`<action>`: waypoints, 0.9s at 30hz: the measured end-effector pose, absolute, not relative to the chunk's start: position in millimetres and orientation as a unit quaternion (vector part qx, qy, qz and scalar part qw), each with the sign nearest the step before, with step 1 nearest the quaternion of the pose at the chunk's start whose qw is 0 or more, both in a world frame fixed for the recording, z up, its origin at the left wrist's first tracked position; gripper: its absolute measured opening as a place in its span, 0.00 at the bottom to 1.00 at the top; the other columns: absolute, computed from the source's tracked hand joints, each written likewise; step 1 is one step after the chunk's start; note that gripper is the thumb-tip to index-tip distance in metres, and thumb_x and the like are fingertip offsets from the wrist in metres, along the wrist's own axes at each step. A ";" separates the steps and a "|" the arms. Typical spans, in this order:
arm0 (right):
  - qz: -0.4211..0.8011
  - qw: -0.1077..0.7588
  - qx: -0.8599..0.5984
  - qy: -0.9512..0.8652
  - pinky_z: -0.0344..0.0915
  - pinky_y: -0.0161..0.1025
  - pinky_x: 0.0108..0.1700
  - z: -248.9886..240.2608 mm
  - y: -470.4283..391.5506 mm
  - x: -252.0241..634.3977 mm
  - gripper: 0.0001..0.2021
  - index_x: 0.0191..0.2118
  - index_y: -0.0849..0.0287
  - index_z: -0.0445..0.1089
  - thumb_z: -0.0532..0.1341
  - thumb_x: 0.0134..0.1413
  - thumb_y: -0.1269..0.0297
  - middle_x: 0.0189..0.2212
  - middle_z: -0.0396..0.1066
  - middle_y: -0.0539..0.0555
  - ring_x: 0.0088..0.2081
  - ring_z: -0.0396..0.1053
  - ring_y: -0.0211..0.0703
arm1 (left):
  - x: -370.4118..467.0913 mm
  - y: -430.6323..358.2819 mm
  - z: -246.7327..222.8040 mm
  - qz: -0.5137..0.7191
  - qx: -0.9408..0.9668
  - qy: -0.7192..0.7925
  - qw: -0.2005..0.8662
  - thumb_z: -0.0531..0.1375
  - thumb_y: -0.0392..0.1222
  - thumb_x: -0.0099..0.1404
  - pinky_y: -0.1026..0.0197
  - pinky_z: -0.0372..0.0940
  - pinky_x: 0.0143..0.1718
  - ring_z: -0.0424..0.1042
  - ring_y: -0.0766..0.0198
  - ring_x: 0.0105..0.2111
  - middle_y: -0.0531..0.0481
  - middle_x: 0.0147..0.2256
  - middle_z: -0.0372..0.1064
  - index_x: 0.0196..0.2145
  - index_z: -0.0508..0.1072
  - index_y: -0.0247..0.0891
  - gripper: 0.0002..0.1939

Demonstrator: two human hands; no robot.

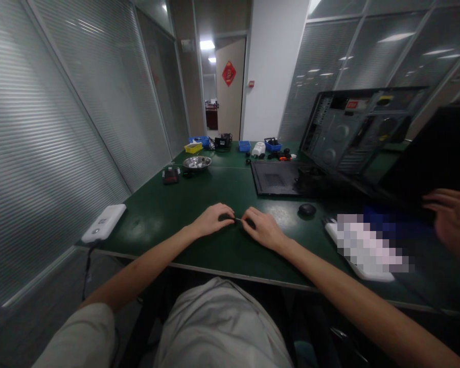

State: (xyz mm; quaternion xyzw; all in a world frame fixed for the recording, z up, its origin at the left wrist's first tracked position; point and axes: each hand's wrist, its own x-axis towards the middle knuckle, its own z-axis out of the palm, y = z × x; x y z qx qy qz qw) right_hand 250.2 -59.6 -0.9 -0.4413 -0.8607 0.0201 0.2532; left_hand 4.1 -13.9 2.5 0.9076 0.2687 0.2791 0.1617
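Observation:
My left hand (213,219) and my right hand (262,228) rest close together on the green table (199,197), fingertips nearly meeting. Between them both hands pinch a small thin dark item (237,220), too small to identify. A round black object (307,209) lies on the table just right of my right hand.
An open computer case (352,135) and its black side panel (275,178) lie at the right. Another person's hand (453,220) is at the far right edge. A white device (104,223) sits at the left edge. A metal bowl (197,162) and small bins stand farther back.

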 end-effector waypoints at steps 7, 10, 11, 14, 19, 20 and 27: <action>0.029 0.247 -0.453 -0.856 0.57 0.36 0.36 2.3 -61.5 251.7 0.05 0.42 0.54 0.68 0.56 0.69 0.62 0.40 0.70 0.52 0.36 0.69 0.40 | -0.6 -7.3 0.2 0.234 0.917 0.275 0.169 0.57 0.45 0.74 0.56 0.65 0.53 0.72 0.59 0.48 0.45 0.47 0.75 0.52 0.75 0.42 0.13; 0.032 0.246 -0.455 -0.855 0.57 0.36 0.35 2.4 -61.4 252.1 0.05 0.42 0.54 0.68 0.56 0.69 0.62 0.40 0.70 0.51 0.35 0.68 0.40 | -22.1 11.7 0.6 0.234 0.913 0.296 0.153 0.56 0.44 0.74 0.55 0.64 0.55 0.72 0.58 0.51 0.44 0.50 0.74 0.54 0.74 0.41 0.15; 0.033 0.247 -0.455 -0.855 0.57 0.36 0.35 2.3 -61.1 252.3 0.05 0.42 0.54 0.68 0.56 0.69 0.61 0.40 0.70 0.51 0.35 0.68 0.40 | -35.3 21.5 0.9 0.233 0.907 0.320 0.146 0.56 0.44 0.74 0.54 0.64 0.56 0.72 0.57 0.51 0.44 0.51 0.74 0.55 0.74 0.41 0.16; 0.038 0.246 -0.454 -0.856 0.57 0.36 0.35 2.3 -60.6 252.8 0.05 0.42 0.54 0.68 0.56 0.70 0.61 0.40 0.70 0.51 0.35 0.68 0.39 | -92.3 54.5 1.2 0.216 0.860 0.445 0.125 0.57 0.43 0.72 0.53 0.64 0.57 0.72 0.55 0.52 0.43 0.51 0.74 0.53 0.77 0.40 0.16; 0.042 0.242 -0.452 -0.858 0.56 0.36 0.35 3.5 -61.5 252.9 0.05 0.43 0.54 0.68 0.56 0.69 0.61 0.40 0.70 0.51 0.35 0.68 0.39 | -208.1 89.3 -3.3 0.235 0.752 0.614 0.041 0.59 0.40 0.67 0.55 0.63 0.58 0.73 0.54 0.51 0.44 0.51 0.76 0.49 0.80 0.38 0.15; 0.042 0.243 -0.451 -0.858 0.56 0.36 0.35 3.5 -61.6 252.9 0.05 0.42 0.54 0.68 0.56 0.69 0.61 0.40 0.70 0.51 0.35 0.68 0.39 | -226.6 91.3 -4.8 0.239 0.736 0.633 0.024 0.59 0.40 0.66 0.55 0.64 0.57 0.74 0.54 0.50 0.43 0.50 0.76 0.49 0.80 0.37 0.16; 0.046 0.251 -0.453 -0.854 0.57 0.36 0.35 1.8 -60.9 252.3 0.06 0.42 0.54 0.68 0.56 0.69 0.61 0.40 0.70 0.51 0.34 0.68 0.39 | -269.2 87.0 -8.7 0.244 0.679 0.692 -0.015 0.59 0.40 0.65 0.54 0.66 0.53 0.75 0.52 0.46 0.43 0.46 0.78 0.47 0.80 0.37 0.16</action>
